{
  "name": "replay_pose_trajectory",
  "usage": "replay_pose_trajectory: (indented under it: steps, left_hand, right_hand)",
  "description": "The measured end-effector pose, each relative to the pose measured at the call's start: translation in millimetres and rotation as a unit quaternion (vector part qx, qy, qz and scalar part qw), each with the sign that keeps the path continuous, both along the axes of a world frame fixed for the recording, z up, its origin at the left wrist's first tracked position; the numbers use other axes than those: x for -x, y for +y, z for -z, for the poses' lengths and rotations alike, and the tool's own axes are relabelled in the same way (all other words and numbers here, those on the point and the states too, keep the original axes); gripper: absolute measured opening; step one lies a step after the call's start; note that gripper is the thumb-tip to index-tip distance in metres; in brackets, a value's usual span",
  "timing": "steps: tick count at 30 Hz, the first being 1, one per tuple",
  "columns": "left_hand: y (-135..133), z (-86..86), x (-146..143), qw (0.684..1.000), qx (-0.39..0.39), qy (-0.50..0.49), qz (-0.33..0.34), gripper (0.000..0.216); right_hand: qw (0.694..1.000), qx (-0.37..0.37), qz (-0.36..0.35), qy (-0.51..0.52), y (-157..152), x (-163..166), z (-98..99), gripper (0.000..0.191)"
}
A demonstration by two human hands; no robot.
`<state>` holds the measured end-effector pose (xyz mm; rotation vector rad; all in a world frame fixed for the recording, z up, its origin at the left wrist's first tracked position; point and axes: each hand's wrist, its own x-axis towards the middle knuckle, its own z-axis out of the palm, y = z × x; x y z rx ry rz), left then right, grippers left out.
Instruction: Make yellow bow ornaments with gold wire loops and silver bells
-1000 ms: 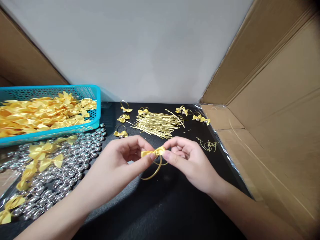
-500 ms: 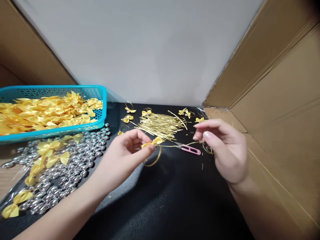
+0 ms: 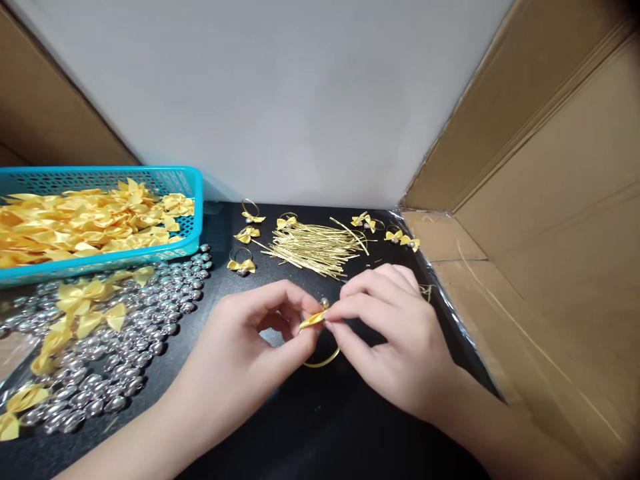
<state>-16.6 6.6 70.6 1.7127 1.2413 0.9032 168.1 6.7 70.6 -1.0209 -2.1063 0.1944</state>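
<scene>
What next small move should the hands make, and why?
Perhaps a gentle twist by the right hand, close to the silver bead, while the left hand steadies the yellow bow: the left pinches it, the right meets its end, and the bead sits at its edge.

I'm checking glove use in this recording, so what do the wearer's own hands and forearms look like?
The left hand and right hand are ungloved, with no ring, watch or bracelet visible. The left forearm and right forearm show no sleeves within view. No cables or markings can be seen.
</scene>
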Motion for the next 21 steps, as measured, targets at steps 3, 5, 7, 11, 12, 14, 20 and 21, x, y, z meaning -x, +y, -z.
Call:
replay_pose_trajectory:
  steps: [3,5,7,11,12,14,20,21]
  left_hand:
    - [0.6,-1.9,-0.3,0.999,0.031,-0.003,0.01,0.007]
    - [2.3,-3.1,-0.4,0.999,0.048,-0.009,0.015,0.01]
    - [3.8,-3.3,-0.5,0.997,0.067,-0.018,0.019,0.012]
    - [4.4,-0.9,-0.4,0.994,0.106,-0.034,0.021,0.014]
    - [4.2,-0.2,-0.3,0.993,0.112,-0.037,0.022,0.014]
    - [4.1,0.7,-0.2,0.991,0.122,-0.041,0.023,0.015]
    - [8.9,1.7,1.8,0.988,0.149,-0.021,0.032,0.018]
    - [10.1,2.3,2.3,0.988,0.149,-0.017,0.032,0.019]
  right_hand:
    - [0.999,0.003,0.0,-0.032,0.6,-1.3,1.8,0.016]
    - [0.999,0.0,0.0,-0.045,1.3,-2.6,2.1,0.016]
    - [0.998,-0.006,-0.001,-0.056,1.7,-3.4,2.3,0.015]
    - [0.998,-0.018,-0.003,-0.067,2.0,-2.7,4.2,0.015]
    - [0.997,-0.021,-0.001,-0.07,2.2,-2.3,4.9,0.015]
    - [0.996,-0.028,0.003,-0.079,2.5,-1.2,6.7,0.015]
    - [0.994,0.039,-0.014,-0.105,4.7,0.3,9.6,0.013]
    - [0.992,0.079,-0.021,-0.098,5.9,0.2,9.4,0.013]
